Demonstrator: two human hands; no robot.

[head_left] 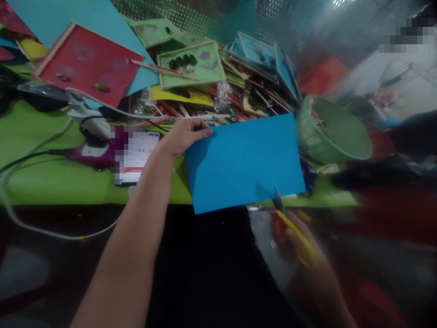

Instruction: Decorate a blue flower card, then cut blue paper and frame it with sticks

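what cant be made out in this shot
All in the head view:
Right hand: its finger placement on the yellow-handled scissors is blurred.
Green basket: contents blurred.
Phone: partly pixelated, its edge behind the left forearm.
Underside of the blue sheet: faces away.

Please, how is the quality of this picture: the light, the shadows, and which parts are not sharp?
Head view: dim light overall; a shadow on the blue sheet beside the left hand, another by the scissors' blades; the right hand blurred; green basket soft; pixelated patches over the phone and upper right corner.
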